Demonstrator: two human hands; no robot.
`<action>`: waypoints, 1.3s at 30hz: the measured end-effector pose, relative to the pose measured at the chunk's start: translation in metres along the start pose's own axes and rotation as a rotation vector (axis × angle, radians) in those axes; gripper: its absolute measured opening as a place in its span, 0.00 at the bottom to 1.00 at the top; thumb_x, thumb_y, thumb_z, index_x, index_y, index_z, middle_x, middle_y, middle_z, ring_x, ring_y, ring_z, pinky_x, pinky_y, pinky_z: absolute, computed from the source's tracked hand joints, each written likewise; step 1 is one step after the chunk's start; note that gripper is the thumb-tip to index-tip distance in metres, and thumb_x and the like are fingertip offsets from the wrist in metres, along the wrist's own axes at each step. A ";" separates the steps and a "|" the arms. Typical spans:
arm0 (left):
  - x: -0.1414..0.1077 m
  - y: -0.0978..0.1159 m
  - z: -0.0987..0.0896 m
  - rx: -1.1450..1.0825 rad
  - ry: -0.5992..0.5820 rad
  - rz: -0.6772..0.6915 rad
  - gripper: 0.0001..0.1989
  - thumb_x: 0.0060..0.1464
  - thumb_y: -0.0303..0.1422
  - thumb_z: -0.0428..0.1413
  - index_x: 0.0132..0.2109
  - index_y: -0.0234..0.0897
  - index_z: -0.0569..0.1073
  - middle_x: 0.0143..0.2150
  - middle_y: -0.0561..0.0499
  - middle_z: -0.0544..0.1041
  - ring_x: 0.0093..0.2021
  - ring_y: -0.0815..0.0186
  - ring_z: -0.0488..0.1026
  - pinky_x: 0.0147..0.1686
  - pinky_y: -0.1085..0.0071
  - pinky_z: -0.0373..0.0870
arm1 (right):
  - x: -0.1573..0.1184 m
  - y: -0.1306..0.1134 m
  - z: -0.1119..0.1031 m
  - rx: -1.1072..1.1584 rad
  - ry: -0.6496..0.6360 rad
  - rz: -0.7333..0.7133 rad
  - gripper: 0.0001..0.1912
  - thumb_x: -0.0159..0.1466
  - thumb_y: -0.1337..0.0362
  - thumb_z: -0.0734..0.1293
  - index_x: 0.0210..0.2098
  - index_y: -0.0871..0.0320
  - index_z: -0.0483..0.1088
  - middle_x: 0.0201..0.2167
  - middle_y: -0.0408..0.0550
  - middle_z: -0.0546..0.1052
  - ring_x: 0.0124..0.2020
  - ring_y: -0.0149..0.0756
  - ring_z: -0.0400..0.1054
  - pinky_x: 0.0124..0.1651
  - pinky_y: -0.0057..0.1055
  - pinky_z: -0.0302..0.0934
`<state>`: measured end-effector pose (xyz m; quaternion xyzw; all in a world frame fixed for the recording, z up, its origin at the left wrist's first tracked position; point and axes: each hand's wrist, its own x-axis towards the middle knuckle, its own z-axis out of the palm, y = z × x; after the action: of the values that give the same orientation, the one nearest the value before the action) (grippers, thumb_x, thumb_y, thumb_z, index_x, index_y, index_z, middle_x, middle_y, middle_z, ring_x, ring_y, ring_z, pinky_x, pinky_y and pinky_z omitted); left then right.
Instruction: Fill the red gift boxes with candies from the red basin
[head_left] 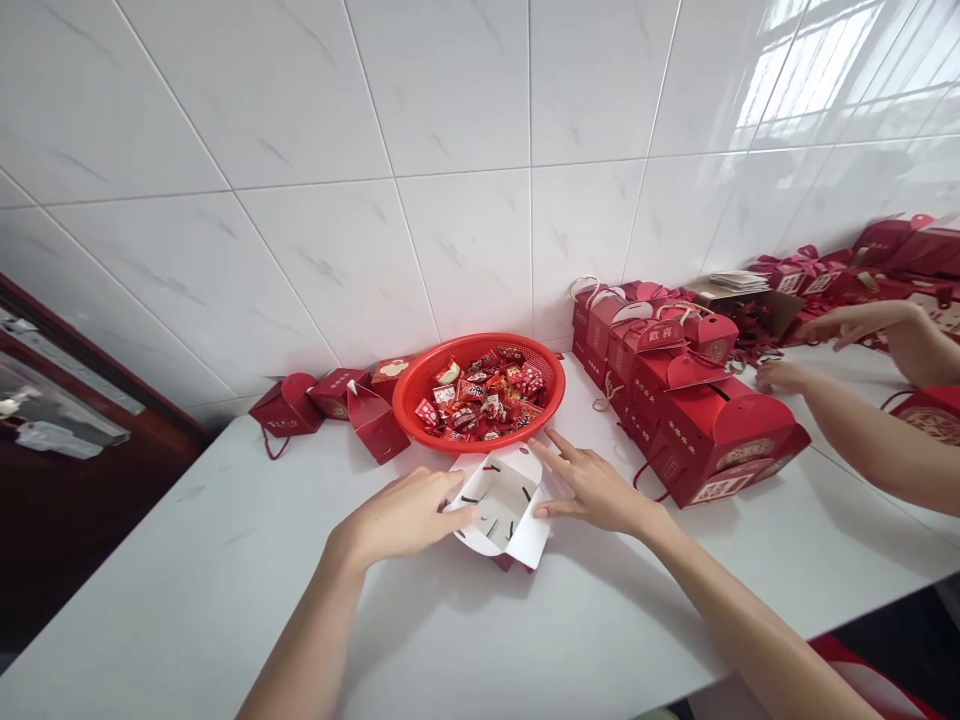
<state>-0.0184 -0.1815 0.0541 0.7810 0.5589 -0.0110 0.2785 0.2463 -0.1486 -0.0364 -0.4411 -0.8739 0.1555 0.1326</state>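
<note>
A small gift box [504, 508] stands with its top flaps spread wide on the white table, white inside and red outside. Short dark strips show on its inner walls and bottom. My left hand [405, 512] holds its left flap, the thumb reaching over the inner edge and the other fingers mostly hidden behind. On the opposite side my right hand [600, 488] grips the right flap, thumb at the inner edge and forefinger stretched toward the back flap. Right behind the box sits a red plastic basket [405, 400] of wrapped candies [480, 395].
Several red boxes [356, 410] stand left of the basket by the tiled wall [465, 250]. A row of larger red gift boxes [675, 400] with cord handles fills the right. Beyond it, another person's hands [787, 378] work near a cardboard box [780, 305]. The table's edge [705, 690] runs in front.
</note>
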 end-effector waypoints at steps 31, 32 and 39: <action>0.147 -0.061 -0.027 0.251 -0.087 0.030 0.38 0.46 0.37 0.64 0.65 0.38 0.68 0.63 0.38 0.73 0.61 0.48 0.70 0.57 0.62 0.68 | 0.185 0.048 -0.032 -0.008 -0.247 0.184 0.65 0.44 0.58 0.81 0.73 0.59 0.46 0.64 0.67 0.67 0.61 0.58 0.66 0.57 0.41 0.63; 0.147 -0.060 -0.026 0.256 -0.079 0.016 0.39 0.45 0.38 0.64 0.65 0.37 0.67 0.64 0.37 0.71 0.62 0.47 0.69 0.58 0.62 0.67 | 0.185 0.051 -0.030 0.021 -0.224 0.172 0.61 0.45 0.58 0.81 0.72 0.59 0.51 0.61 0.65 0.70 0.59 0.57 0.68 0.56 0.41 0.64; 0.151 -0.060 -0.023 0.229 0.101 -0.047 0.29 0.50 0.37 0.62 0.60 0.36 0.71 0.61 0.39 0.74 0.61 0.50 0.71 0.56 0.65 0.69 | 0.191 0.056 -0.024 0.414 0.135 0.113 0.12 0.54 0.70 0.70 0.39 0.58 0.78 0.30 0.45 0.80 0.33 0.38 0.75 0.41 0.30 0.66</action>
<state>-0.0212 -0.0275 -0.0010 0.7939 0.5854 -0.0421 0.1588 0.1857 0.0416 -0.0183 -0.4622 -0.7863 0.3087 0.2698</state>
